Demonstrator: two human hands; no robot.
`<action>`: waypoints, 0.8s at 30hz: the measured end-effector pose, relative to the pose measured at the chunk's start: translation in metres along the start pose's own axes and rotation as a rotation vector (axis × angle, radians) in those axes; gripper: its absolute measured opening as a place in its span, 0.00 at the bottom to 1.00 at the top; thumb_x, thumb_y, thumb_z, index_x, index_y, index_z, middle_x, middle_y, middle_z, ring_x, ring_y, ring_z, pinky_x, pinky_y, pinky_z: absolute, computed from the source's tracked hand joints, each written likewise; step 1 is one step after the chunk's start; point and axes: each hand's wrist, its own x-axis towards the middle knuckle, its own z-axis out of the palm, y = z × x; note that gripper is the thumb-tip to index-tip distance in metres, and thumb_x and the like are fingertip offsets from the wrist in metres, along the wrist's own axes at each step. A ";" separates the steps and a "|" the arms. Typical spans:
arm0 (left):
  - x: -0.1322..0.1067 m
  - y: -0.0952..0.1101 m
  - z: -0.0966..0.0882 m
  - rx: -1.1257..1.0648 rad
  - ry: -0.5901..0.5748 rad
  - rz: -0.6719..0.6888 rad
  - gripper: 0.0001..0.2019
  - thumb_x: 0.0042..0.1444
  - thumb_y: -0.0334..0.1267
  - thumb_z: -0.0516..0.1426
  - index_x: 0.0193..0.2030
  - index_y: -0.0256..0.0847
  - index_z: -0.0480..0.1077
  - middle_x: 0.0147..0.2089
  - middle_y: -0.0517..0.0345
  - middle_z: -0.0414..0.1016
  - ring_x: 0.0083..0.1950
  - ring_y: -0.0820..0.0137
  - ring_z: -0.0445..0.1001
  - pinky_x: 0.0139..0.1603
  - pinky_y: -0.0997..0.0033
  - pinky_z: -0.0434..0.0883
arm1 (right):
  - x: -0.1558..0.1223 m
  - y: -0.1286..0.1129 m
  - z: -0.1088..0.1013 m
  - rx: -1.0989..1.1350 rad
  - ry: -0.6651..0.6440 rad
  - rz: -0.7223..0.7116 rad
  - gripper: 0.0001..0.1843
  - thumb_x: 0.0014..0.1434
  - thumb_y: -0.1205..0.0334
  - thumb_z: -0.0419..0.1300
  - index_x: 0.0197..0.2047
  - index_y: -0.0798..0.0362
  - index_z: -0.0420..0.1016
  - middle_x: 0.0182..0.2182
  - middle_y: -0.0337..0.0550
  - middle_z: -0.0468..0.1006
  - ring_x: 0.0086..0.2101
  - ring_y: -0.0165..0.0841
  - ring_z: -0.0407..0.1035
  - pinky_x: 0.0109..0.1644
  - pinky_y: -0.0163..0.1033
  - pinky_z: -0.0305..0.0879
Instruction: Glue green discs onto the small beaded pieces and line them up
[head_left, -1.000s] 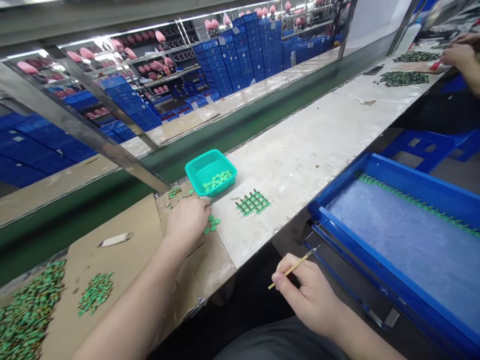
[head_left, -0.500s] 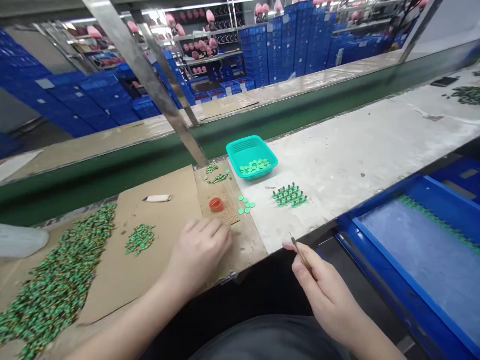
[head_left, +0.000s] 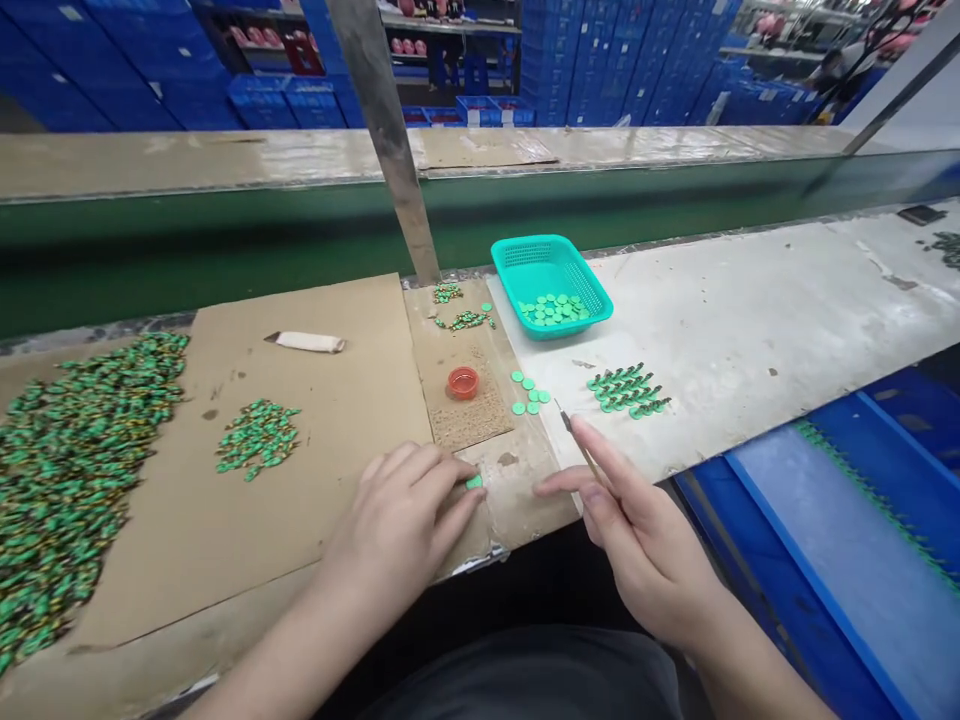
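My left hand (head_left: 416, 510) is over the near edge of the cardboard, thumb and fingertips closed on a small green disc (head_left: 474, 482). In my right hand (head_left: 637, 520) is a thin, wooden-handled tool (head_left: 577, 436) with a dark collar and a fine tip that points up and left; whether it is a brush is hard to tell. Several loose green discs (head_left: 533, 395) lie just beyond the tip. Left of them, a small red cup (head_left: 463, 382) stands on a rough brown patch (head_left: 472, 425). Green discs bearing small dark upright pieces (head_left: 628, 390) stand in rows on the white surface.
A turquoise basket (head_left: 600, 290) holds more green discs. Small green-and-gold pieces form a large pile (head_left: 90, 470) at left, a smaller heap (head_left: 259, 438), and clusters (head_left: 465, 320) near the metal post (head_left: 397, 150). A white, dark-tipped tube (head_left: 307, 342) lies on the cardboard. Blue trays (head_left: 847, 500) sit at right.
My view has tilted down and shifted. My left hand has turned so that a green disc shows between its fingers. My right hand has moved nearer the left hand, with the tool still held.
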 end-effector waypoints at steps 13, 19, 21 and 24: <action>-0.008 0.007 -0.001 0.085 0.140 0.018 0.13 0.85 0.41 0.57 0.47 0.45 0.80 0.43 0.55 0.85 0.44 0.60 0.77 0.46 0.55 0.66 | 0.024 -0.034 -0.011 0.391 -0.230 0.118 0.33 0.82 0.43 0.72 0.84 0.25 0.76 0.82 0.45 0.79 0.68 0.50 0.87 0.67 0.58 0.91; -0.008 0.004 0.001 0.068 0.141 0.011 0.14 0.86 0.41 0.56 0.49 0.46 0.82 0.45 0.56 0.84 0.45 0.60 0.78 0.47 0.56 0.65 | 0.039 -0.018 0.009 0.231 0.092 0.027 0.21 0.90 0.44 0.60 0.64 0.41 0.93 0.37 0.42 0.95 0.35 0.35 0.90 0.42 0.40 0.90; -0.010 0.005 0.000 0.083 0.158 0.001 0.14 0.86 0.42 0.58 0.47 0.46 0.81 0.45 0.55 0.86 0.45 0.59 0.79 0.47 0.55 0.65 | 0.047 -0.014 0.011 0.119 0.180 0.006 0.24 0.88 0.41 0.61 0.54 0.45 0.96 0.35 0.43 0.94 0.35 0.34 0.90 0.43 0.39 0.90; -0.017 0.007 -0.002 0.035 0.162 0.074 0.11 0.85 0.37 0.57 0.56 0.44 0.82 0.53 0.54 0.91 0.52 0.59 0.84 0.56 0.53 0.70 | 0.061 -0.010 0.014 0.049 0.253 0.022 0.21 0.86 0.43 0.66 0.49 0.47 0.94 0.37 0.44 0.94 0.37 0.35 0.92 0.46 0.40 0.92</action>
